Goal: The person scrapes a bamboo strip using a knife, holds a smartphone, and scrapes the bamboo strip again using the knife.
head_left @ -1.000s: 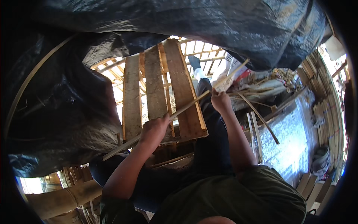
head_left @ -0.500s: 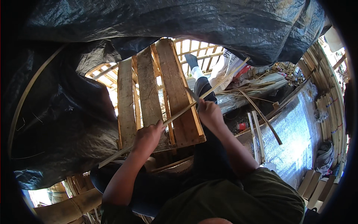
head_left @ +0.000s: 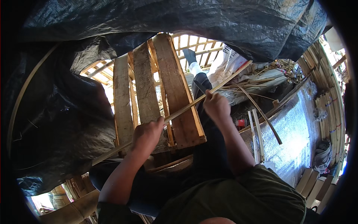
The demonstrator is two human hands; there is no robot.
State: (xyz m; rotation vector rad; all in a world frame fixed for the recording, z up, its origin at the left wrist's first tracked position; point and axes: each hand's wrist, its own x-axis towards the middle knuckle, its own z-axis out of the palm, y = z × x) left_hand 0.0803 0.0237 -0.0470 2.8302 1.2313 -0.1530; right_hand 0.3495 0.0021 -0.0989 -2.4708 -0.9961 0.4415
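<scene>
A long, pale bamboo strip (head_left: 183, 109) runs slantwise from near my left knee up to the far right. My left hand (head_left: 148, 135) is closed round it at about its middle, just over the near end of a slatted wooden bench (head_left: 145, 87). In my closed right hand (head_left: 217, 106) is a knife (head_left: 201, 89), its handle mostly covered by my fingers. The dark blade points up and left and meets the strip, or lies very near it, just right of the bench. The blade's exact contact is too small to tell.
Dark plastic sheeting (head_left: 149, 18) hangs across the far side and left. More strips (head_left: 259, 114) lie on the right, beside a shiny silver sheet (head_left: 291, 130). A white sack (head_left: 223, 67), a red cup (head_left: 241, 123) and bundled slats (head_left: 330, 115) are there too. A thick bamboo pole (head_left: 72, 207) crosses lower left.
My right hand with the knife has moved a little farther away and to the right along the strip. The strip's near end has shifted slightly left; my left hand keeps its hold.
</scene>
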